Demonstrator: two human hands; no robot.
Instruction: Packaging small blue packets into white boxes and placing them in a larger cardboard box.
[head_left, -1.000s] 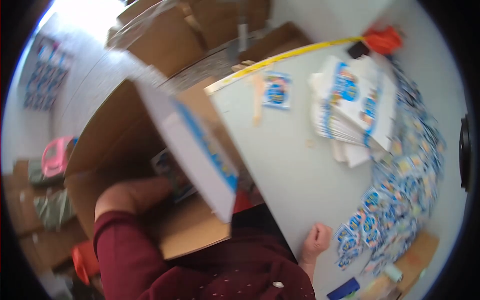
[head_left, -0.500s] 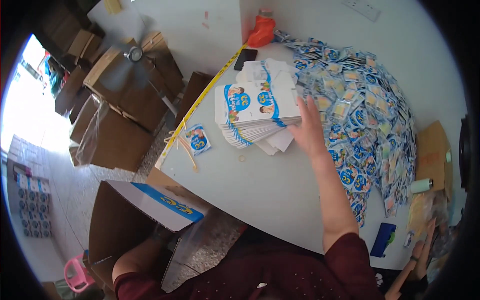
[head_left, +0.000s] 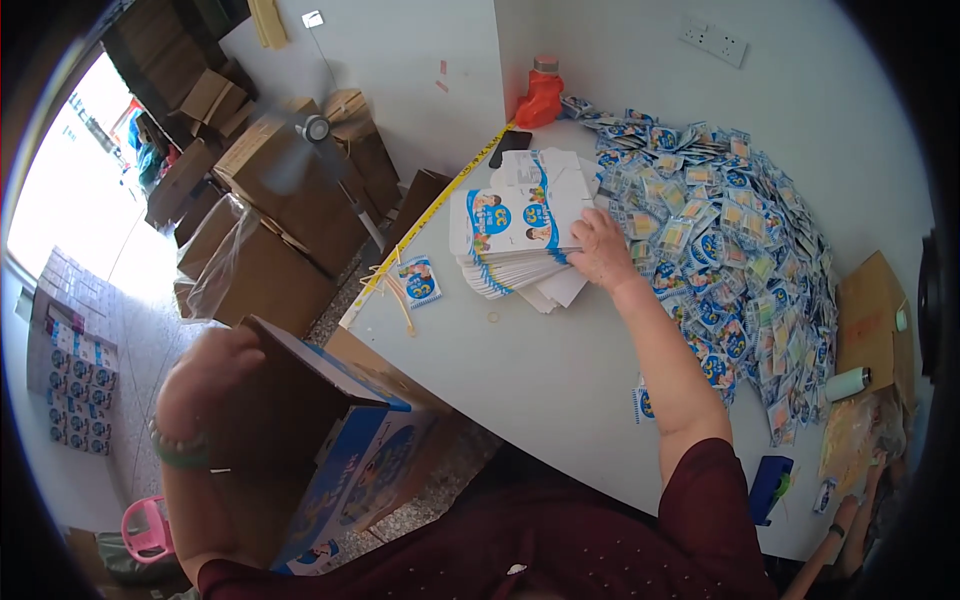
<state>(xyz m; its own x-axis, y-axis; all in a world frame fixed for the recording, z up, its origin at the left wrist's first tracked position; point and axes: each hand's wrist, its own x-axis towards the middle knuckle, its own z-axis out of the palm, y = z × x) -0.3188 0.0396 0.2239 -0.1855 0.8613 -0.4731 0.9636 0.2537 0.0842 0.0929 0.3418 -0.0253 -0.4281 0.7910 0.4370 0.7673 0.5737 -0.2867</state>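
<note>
On the table lies a fanned stack of flat white cartons (head_left: 510,225) with blue printing. My right hand (head_left: 603,250) grips its right edge, fingers bent over the top carton and thumb at the side. My left hand (head_left: 215,375), blurred by motion, is raised at the upper part of a large brown cardboard box (head_left: 350,470) standing beside the table. A green bracelet (head_left: 180,448) circles that wrist. The left fingers are too smeared to tell whether they hold anything.
A large heap of small printed sachets (head_left: 720,250) covers the table's right side. Around the table are a blue tape dispenser (head_left: 768,488), a pale green bottle (head_left: 848,384), a red container (head_left: 541,95), a phone (head_left: 511,149) and a fan (head_left: 315,130). A co-worker's hands (head_left: 858,520) show at lower right.
My left hand has risen from inside the brown box to its upper part, and the box has shifted and turned. My right fingers have bent onto the carton stack. The view has swung slightly.
</note>
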